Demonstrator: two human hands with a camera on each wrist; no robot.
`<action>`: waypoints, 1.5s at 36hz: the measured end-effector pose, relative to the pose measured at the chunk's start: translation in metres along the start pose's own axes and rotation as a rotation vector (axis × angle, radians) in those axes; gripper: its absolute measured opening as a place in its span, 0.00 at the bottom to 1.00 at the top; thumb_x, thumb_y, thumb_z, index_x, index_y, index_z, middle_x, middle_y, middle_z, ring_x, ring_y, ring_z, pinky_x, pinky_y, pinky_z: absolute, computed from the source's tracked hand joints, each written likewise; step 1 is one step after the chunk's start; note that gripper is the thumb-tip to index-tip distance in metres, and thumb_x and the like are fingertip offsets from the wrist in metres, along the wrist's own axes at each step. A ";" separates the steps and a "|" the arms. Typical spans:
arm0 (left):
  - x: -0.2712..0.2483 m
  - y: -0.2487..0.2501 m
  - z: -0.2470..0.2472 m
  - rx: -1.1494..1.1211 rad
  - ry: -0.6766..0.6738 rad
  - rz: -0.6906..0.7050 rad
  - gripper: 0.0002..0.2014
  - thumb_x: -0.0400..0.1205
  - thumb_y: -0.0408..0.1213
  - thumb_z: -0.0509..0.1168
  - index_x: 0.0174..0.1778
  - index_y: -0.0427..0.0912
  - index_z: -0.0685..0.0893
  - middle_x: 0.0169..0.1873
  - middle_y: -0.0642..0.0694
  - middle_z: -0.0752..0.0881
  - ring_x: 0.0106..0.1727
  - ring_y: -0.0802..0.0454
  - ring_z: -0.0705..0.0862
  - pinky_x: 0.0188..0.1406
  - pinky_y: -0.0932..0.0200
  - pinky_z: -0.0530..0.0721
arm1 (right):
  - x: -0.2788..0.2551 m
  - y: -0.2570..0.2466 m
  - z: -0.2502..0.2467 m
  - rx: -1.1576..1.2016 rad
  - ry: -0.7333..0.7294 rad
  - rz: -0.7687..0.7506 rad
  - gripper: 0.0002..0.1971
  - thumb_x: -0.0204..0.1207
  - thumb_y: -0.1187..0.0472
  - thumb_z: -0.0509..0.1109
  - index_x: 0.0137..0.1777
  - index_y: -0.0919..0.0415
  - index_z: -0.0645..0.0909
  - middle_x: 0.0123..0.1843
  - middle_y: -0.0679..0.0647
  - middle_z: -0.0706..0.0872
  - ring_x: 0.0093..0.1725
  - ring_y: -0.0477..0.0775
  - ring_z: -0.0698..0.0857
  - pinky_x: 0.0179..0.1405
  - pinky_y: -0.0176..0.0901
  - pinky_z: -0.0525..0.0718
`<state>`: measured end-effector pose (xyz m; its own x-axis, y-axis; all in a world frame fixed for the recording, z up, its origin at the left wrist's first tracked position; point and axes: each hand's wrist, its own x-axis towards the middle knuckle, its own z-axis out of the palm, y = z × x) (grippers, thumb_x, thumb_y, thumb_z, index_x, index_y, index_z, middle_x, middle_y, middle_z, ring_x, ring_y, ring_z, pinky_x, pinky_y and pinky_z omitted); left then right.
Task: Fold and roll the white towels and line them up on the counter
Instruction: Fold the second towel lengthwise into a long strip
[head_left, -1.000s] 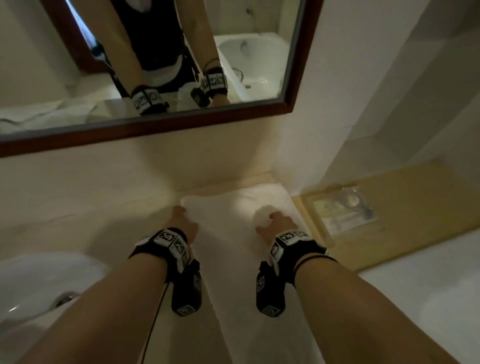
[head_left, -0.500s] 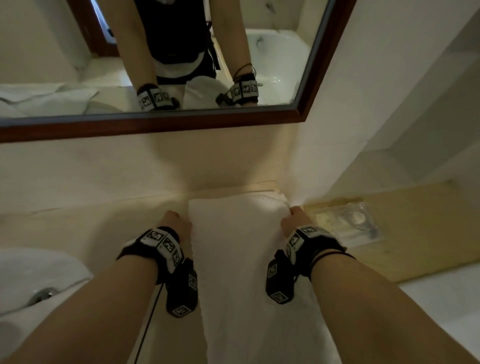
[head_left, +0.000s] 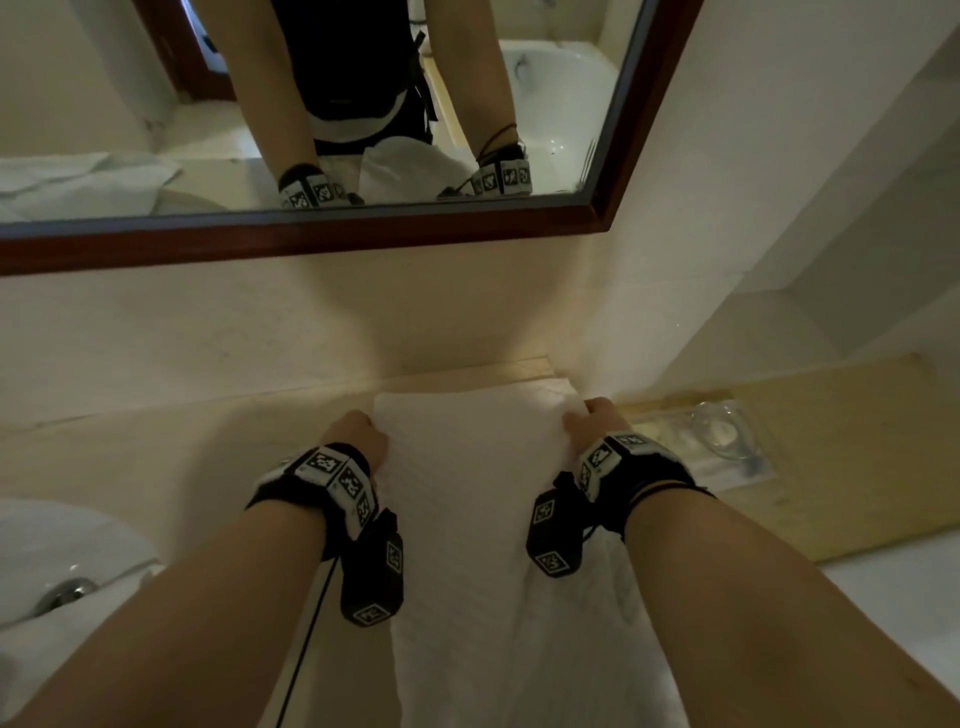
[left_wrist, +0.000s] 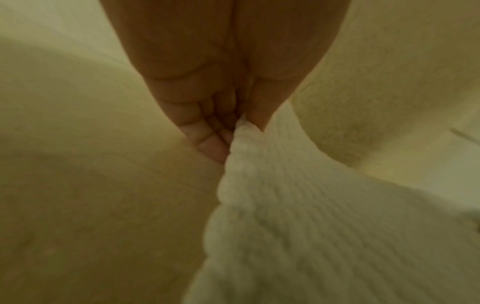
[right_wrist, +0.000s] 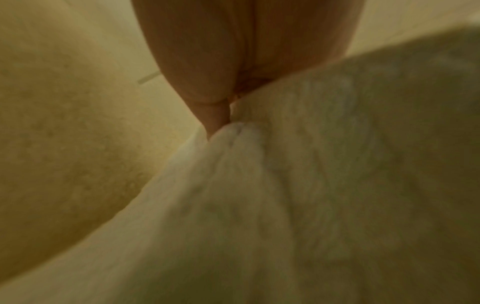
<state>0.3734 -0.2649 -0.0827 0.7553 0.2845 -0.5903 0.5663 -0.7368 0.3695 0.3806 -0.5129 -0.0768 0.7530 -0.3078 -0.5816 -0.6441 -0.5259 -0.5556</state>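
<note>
White towel (head_left: 467, 493) lengthwise toward mirror (head_left: 311, 234)

your towel (head_left: 467, 499) is white with a ribbed weave. counter (head_left: 156, 447) cream. mirror frame (head_left: 363, 234) dark reddish brown. tray (head_left: 857, 467) tan wood. your 2 wrist bands (head_left: 332, 473) black with black-and-white square markers.

Both hands (head_left: 358, 436) on towel (head_left: 467, 467) edges

My arms are bare. Each wrist carries a black band (head_left: 332, 480) with white coded markers, plus a black camera block (head_left: 373, 569); thin black cable on left.
</note>
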 end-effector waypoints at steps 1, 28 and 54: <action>0.001 -0.001 0.000 0.013 0.008 0.012 0.16 0.85 0.36 0.55 0.65 0.31 0.76 0.65 0.33 0.79 0.65 0.37 0.78 0.61 0.51 0.75 | -0.001 -0.002 0.000 -0.039 0.001 -0.010 0.21 0.83 0.60 0.58 0.74 0.65 0.67 0.66 0.64 0.79 0.58 0.62 0.80 0.46 0.42 0.71; -0.014 -0.011 0.013 -0.052 0.125 0.060 0.20 0.87 0.34 0.54 0.73 0.28 0.68 0.70 0.29 0.73 0.70 0.34 0.73 0.66 0.50 0.71 | -0.042 0.078 -0.033 -0.070 -0.401 0.059 0.15 0.77 0.49 0.69 0.56 0.60 0.78 0.47 0.52 0.85 0.45 0.52 0.85 0.42 0.40 0.84; -0.007 -0.045 -0.012 -0.447 0.065 -0.069 0.30 0.78 0.43 0.70 0.73 0.34 0.72 0.68 0.35 0.78 0.65 0.34 0.79 0.67 0.40 0.78 | -0.034 0.022 0.005 -0.403 -0.159 -0.307 0.15 0.79 0.58 0.65 0.66 0.54 0.79 0.63 0.54 0.81 0.59 0.55 0.80 0.55 0.39 0.76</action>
<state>0.3467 -0.2263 -0.0869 0.7221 0.3719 -0.5834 0.6918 -0.3817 0.6130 0.3400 -0.5100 -0.0716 0.8489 0.0152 -0.5284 -0.2713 -0.8454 -0.4602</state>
